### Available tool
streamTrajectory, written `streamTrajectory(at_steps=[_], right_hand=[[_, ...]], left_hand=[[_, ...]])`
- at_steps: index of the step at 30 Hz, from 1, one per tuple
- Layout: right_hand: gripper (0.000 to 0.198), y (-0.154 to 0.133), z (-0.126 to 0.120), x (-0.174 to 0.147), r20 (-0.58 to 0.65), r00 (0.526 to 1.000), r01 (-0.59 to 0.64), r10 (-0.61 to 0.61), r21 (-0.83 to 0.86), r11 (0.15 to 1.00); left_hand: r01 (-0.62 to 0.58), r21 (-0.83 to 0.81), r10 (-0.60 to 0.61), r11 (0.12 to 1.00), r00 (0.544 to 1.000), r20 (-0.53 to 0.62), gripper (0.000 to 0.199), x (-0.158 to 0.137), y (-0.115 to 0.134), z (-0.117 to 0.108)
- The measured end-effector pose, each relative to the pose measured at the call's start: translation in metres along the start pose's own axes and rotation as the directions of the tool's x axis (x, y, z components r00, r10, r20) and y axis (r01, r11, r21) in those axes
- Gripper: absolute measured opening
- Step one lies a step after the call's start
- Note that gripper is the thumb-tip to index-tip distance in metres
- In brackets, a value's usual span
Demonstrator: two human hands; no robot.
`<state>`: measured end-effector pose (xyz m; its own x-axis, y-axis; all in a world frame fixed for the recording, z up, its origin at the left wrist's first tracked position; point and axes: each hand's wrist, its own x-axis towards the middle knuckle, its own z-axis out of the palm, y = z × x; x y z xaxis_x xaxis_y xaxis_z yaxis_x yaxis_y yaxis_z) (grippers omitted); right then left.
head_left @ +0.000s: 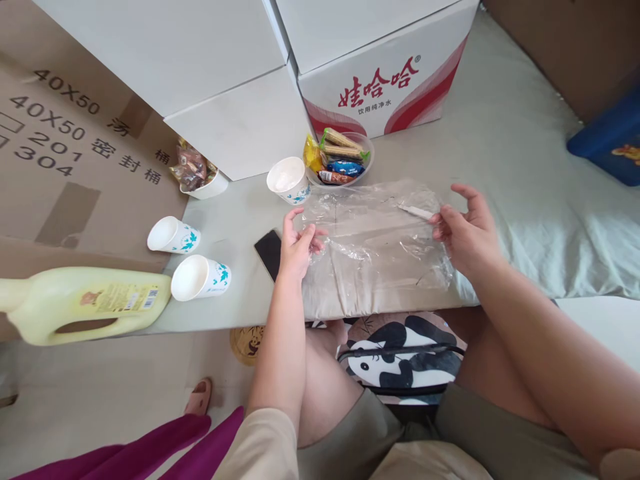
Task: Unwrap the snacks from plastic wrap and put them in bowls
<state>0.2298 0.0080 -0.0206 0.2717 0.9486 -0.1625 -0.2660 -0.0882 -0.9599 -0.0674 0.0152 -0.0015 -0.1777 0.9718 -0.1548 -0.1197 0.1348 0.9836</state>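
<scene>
A clear, crinkled plastic bag [370,247] is spread out flat between my two hands on the cloth-covered surface. My left hand [297,250] is at the bag's left edge, thumb and curled fingers closed on the plastic with the index finger raised. On the right, my right hand [470,230] pinches a slim white pointed piece [416,212] between thumb and fingers, its tip lying over the bag; its exact kind is unclear. Beside my left hand lies a dark phone [267,253], partly hidden by it. Just beyond stands a white paper cup [289,180].
A bowl of wrapped snacks [370,160] stands by the water carton [385,93]. Two paper cups [173,235] and a yellow jug [100,303] are at left, near another snack container [213,185]. A blue box [610,140] is at right. Someone's purple-clad legs [150,447] show below.
</scene>
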Motion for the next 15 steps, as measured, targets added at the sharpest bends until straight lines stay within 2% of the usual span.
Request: streamTrajectory(at_steps=[4,7,9,11,12,15], right_hand=[[0.031,-0.003,-0.002,-0.003,0.019,0.998,0.063,-0.064,0.015,0.998],[0.024,-0.004,-0.004,-0.005,0.098,0.988,0.119,-0.119,0.006,0.993],[0.026,-0.003,-0.007,-0.005,0.164,0.976,0.155,-0.145,-0.046,0.987],[0.034,-0.002,-0.01,-0.004,0.205,0.963,0.211,-0.175,-0.171,0.962],[0.036,-0.001,-0.011,-0.004,0.212,0.958,0.244,-0.191,-0.261,0.934],[0.028,-0.001,-0.013,-0.001,0.208,0.944,0.33,-0.258,-0.537,0.776]], left_hand=[[-0.094,-0.042,0.091,0.995,0.993,-0.072,0.036,0.001,0.0,-0.001],[-0.146,-0.054,0.139,0.988,0.983,-0.117,0.026,0.003,-0.002,-0.002],[-0.151,-0.044,0.146,0.988,0.985,-0.096,0.019,0.005,-0.004,-0.004],[-0.166,-0.01,0.165,0.986,0.985,-0.055,0.017,0.007,-0.006,-0.005],[-0.182,0.022,0.183,0.983,0.983,-0.036,0.022,0.007,-0.007,-0.006],[-0.233,0.197,0.238,0.952,0.971,-0.006,0.042,0.009,-0.011,-0.01]])
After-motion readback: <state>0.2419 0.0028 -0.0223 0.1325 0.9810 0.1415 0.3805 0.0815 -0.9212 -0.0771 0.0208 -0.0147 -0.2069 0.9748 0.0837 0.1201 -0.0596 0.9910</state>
